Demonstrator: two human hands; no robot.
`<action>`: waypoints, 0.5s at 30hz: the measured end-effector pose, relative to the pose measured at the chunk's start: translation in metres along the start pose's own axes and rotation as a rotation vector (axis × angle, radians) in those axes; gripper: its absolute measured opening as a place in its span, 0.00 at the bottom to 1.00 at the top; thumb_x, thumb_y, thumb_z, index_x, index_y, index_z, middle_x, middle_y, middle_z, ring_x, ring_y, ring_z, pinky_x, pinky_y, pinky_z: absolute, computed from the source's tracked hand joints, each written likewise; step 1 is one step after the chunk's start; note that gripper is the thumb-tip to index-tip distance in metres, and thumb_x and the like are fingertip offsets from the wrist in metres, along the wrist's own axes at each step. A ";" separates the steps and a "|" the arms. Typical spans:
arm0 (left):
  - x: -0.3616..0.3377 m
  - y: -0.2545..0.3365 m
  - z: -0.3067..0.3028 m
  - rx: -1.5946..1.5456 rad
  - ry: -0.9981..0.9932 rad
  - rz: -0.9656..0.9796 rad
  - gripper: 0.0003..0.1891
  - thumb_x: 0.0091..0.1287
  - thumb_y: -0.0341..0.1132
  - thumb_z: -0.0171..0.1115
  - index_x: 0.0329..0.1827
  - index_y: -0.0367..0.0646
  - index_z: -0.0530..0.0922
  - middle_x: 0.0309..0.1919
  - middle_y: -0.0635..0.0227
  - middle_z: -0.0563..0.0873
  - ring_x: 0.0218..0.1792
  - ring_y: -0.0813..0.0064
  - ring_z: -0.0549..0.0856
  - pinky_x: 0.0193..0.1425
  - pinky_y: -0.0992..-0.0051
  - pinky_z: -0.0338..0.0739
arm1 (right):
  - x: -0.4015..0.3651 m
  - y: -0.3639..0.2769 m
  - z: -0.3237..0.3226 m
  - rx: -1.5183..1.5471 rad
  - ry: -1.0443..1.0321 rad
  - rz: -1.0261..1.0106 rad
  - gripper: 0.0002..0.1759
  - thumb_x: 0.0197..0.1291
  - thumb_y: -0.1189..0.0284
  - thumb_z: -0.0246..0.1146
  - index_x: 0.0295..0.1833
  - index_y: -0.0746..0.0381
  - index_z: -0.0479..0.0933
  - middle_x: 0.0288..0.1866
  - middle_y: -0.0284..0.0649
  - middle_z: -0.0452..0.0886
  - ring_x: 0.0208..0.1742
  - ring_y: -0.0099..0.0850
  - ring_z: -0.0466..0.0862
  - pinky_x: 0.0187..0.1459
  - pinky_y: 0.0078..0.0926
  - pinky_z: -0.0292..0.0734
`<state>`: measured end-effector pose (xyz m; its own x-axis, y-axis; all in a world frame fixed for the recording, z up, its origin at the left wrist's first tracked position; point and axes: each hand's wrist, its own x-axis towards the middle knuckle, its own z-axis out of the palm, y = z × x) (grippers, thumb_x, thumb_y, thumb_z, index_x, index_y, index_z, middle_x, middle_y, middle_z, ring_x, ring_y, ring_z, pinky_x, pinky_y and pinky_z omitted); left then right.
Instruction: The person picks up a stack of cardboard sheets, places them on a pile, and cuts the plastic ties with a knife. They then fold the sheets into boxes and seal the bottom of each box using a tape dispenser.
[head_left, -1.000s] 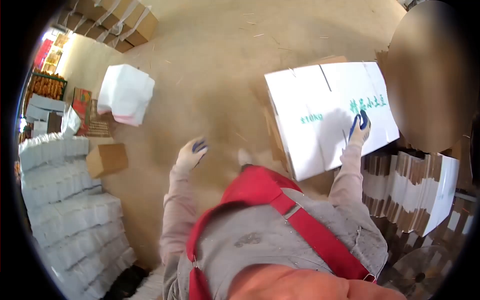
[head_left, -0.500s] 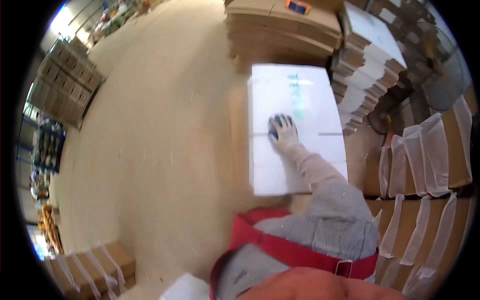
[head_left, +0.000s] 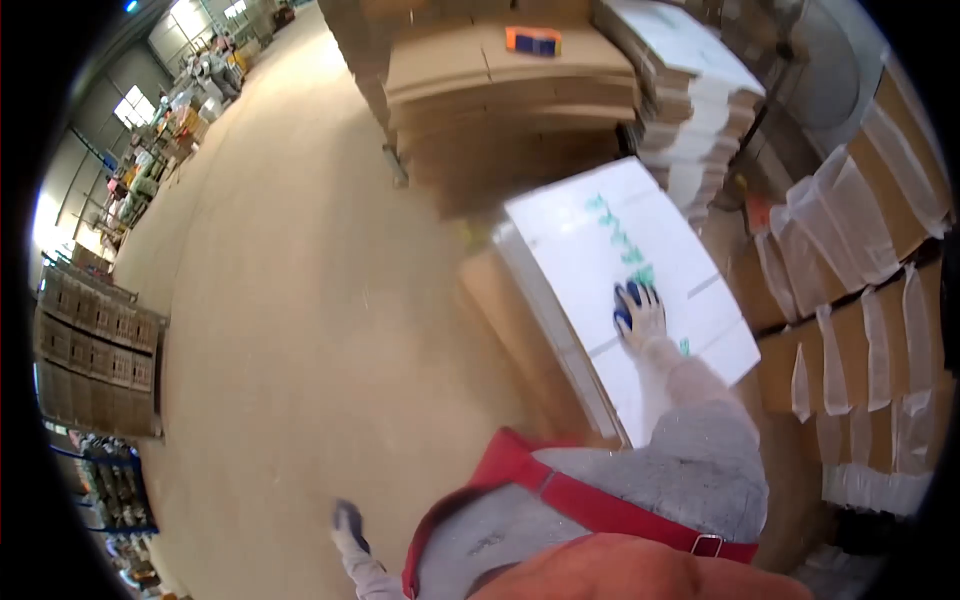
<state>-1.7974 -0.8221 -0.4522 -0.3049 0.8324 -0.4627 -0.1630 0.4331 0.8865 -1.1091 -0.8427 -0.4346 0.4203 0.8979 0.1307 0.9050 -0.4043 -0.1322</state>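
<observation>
My right hand [head_left: 641, 311], in a white glove with dark blue fingers, rests flat with its fingers spread on a stack of white cardboard sheets [head_left: 570, 240]. Green markings [head_left: 622, 238] run along the top sheet, just beyond my fingertips. Brown cardboard [head_left: 505, 315] shows low along the stack's left side. My left hand [head_left: 349, 528], gloved the same way, hangs low beside my body over the floor. Its fingers are blurred, and I see nothing in it.
Brown flattened cartons [head_left: 440, 75] are piled ahead, with an orange and blue item [head_left: 533, 41] on top. White-faced sheets [head_left: 690, 50] are stacked beside them. Taped boxes [head_left: 880, 300] stand at the right. A carton pallet [head_left: 95, 350] is across the floor [head_left: 260, 330].
The white stack appears turned at an angle in view, with my right hand now nearer the green markings. My left hand has come into view at the bottom, where a white shape showed before.
</observation>
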 end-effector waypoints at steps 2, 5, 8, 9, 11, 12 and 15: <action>0.043 -0.058 -0.006 0.465 -0.199 -0.068 0.16 0.58 0.41 0.65 0.45 0.41 0.78 0.33 0.71 0.82 0.30 0.77 0.79 0.34 0.73 0.75 | 0.003 -0.010 0.018 -0.017 0.050 0.198 0.29 0.55 0.61 0.56 0.64 0.53 0.64 0.65 0.48 0.64 0.67 0.45 0.61 0.69 0.45 0.48; 0.091 -0.089 0.019 0.802 -0.367 -0.255 0.12 0.59 0.40 0.64 0.39 0.43 0.77 0.29 0.72 0.81 0.29 0.78 0.79 0.32 0.75 0.73 | 0.008 -0.035 0.037 -0.006 0.067 0.530 0.30 0.54 0.58 0.58 0.64 0.50 0.65 0.66 0.46 0.63 0.69 0.46 0.58 0.71 0.43 0.44; 0.183 -0.071 0.041 0.953 -0.435 -0.262 0.08 0.59 0.40 0.62 0.33 0.46 0.77 0.26 0.74 0.80 0.27 0.80 0.78 0.31 0.76 0.72 | 0.013 -0.048 0.043 -0.037 0.092 0.661 0.29 0.54 0.59 0.58 0.64 0.49 0.65 0.67 0.45 0.62 0.70 0.43 0.56 0.70 0.43 0.44; 0.227 -0.056 0.051 1.034 -0.469 -0.189 0.07 0.59 0.40 0.62 0.31 0.47 0.77 0.25 0.74 0.79 0.27 0.80 0.78 0.30 0.76 0.72 | 0.007 -0.053 0.041 -0.091 0.098 0.684 0.30 0.54 0.59 0.59 0.64 0.50 0.65 0.66 0.45 0.62 0.69 0.43 0.58 0.70 0.43 0.45; 0.332 -0.004 0.096 1.272 -0.560 0.092 0.07 0.60 0.39 0.61 0.27 0.48 0.76 0.22 0.75 0.78 0.26 0.81 0.77 0.29 0.77 0.71 | 0.022 -0.066 0.039 -0.125 0.110 0.796 0.30 0.54 0.61 0.58 0.64 0.51 0.64 0.67 0.44 0.61 0.69 0.41 0.57 0.70 0.43 0.45; 0.384 0.029 0.130 1.268 -0.566 0.175 0.08 0.60 0.39 0.61 0.25 0.49 0.76 0.21 0.76 0.78 0.25 0.82 0.77 0.29 0.78 0.71 | 0.029 -0.071 0.038 -0.113 0.089 0.884 0.29 0.56 0.61 0.57 0.65 0.50 0.63 0.68 0.42 0.60 0.70 0.40 0.56 0.70 0.43 0.44; 0.549 0.087 0.254 0.903 -0.364 0.218 0.20 0.60 0.42 0.61 0.52 0.39 0.76 0.46 0.57 0.82 0.49 0.60 0.79 0.56 0.64 0.73 | 0.057 -0.073 0.054 -0.086 0.018 1.114 0.31 0.57 0.57 0.55 0.67 0.46 0.60 0.71 0.41 0.55 0.72 0.41 0.52 0.70 0.46 0.42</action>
<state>-1.7407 -0.2401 -0.6280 0.0872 0.9149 -0.3941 0.6834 0.2329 0.6919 -1.1547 -0.7525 -0.4708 0.9997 0.0245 -0.0044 0.0238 -0.9930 -0.1159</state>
